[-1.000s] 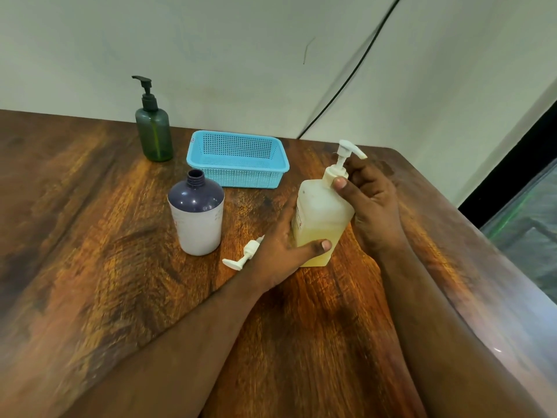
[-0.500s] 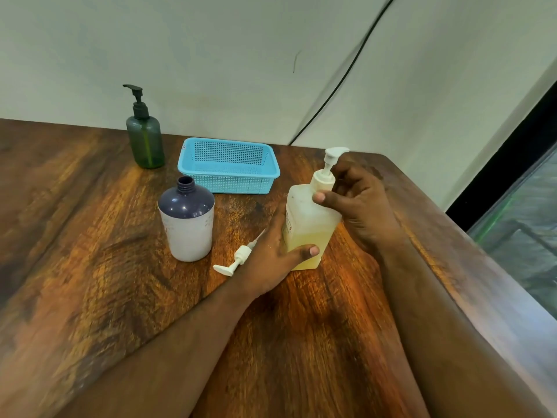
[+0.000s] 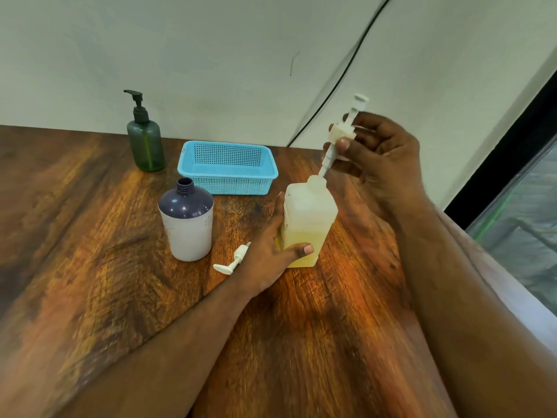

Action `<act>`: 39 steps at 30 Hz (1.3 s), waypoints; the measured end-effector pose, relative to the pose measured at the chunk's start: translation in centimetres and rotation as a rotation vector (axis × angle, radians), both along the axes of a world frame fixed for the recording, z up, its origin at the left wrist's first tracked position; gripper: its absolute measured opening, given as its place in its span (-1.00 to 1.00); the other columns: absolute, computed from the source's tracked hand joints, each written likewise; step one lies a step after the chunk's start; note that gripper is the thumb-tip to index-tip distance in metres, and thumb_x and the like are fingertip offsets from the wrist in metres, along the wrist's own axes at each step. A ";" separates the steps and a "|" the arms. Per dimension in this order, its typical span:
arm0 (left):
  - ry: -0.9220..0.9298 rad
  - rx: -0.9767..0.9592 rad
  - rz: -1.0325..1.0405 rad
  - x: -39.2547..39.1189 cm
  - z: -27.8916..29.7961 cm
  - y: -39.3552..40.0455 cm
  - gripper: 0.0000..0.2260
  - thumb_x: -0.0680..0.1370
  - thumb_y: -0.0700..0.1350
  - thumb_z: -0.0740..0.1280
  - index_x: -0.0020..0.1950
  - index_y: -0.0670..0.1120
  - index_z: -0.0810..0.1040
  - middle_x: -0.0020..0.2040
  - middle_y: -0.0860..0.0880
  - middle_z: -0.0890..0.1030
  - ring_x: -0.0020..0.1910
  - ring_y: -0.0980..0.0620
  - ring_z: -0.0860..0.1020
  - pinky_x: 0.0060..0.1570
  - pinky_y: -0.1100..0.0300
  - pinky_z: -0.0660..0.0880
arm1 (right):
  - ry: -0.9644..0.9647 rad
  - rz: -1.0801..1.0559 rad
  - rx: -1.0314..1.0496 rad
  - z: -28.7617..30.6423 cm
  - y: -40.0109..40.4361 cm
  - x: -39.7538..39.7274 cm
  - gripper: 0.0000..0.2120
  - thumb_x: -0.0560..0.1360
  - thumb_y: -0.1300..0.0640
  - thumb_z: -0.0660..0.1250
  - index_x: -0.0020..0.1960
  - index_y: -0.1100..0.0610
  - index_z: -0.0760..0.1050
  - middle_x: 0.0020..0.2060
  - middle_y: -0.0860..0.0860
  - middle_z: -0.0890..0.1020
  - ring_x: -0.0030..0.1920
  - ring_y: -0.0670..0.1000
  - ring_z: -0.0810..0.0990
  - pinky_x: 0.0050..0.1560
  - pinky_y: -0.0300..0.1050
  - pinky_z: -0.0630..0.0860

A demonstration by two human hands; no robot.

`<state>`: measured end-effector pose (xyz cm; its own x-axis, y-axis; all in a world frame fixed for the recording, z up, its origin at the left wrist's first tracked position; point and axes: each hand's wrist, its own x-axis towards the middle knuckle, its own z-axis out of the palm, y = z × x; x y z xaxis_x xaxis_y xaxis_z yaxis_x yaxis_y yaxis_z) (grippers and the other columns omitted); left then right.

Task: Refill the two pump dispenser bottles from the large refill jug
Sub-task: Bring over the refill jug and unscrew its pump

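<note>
Two hands work near the desk's point(image 3: 90, 267) right edge, while bare wood runs from the bottles to the near edge. At the far edge stand a green pump bottle point(image 3: 146, 144) and a blue basket point(image 3: 227, 167). The left hand point(image 3: 268, 257) grips the translucent bottle point(image 3: 307, 224), thumb curled across its front. The right hand point(image 3: 379, 155) pinches a white pump head point(image 3: 342, 132), lifted, with its tube tip at the bottle's open neck. An open purple-topped bottle point(image 3: 187, 220) stands toward the left; a loose pump point(image 3: 232, 260) lies touching the left hand.
</note>
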<state>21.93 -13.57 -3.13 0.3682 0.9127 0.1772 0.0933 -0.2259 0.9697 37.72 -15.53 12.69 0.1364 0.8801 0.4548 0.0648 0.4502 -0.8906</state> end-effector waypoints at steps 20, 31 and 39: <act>0.060 0.025 0.035 0.0 0.3 -0.4 -0.18 0.46 0.01 0.48 0.58 0.10 0.06 0.39 0.11 0.43 0.34 0.09 0.41 0.32 -0.04 0.45 | -0.053 -0.142 0.118 3.5 -1.5 0.1 -0.70 0.44 0.30 0.42 0.17 0.26 0.53 -0.06 0.20 0.66 -0.09 0.21 0.69 -0.14 0.11 0.63; 0.120 0.074 0.064 0.2 0.6 -0.6 -0.19 0.48 0.03 0.45 0.58 0.09 0.03 0.42 0.07 0.39 0.35 0.07 0.39 0.34 -0.01 0.42 | -0.091 -0.175 0.112 3.7 -2.5 0.0 -0.73 0.43 0.33 0.43 0.10 0.22 0.51 -0.01 0.18 0.65 -0.09 0.15 0.70 -0.09 0.14 0.64; 0.124 0.075 0.069 0.3 0.5 -0.8 -0.22 0.49 0.03 0.44 0.58 0.07 0.06 0.41 0.09 0.41 0.32 0.10 0.40 0.28 0.12 0.43 | -0.017 -0.224 0.217 3.2 -3.9 -0.2 -0.72 0.43 0.31 0.42 0.11 0.19 0.48 0.03 0.15 0.62 -0.04 0.13 0.68 -0.03 0.13 0.63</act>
<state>22.27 -14.36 -2.59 0.3284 0.9225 0.2030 0.2295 -0.2864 0.9302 37.50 -19.41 15.89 0.3072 0.7108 0.6328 0.1979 0.6027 -0.7730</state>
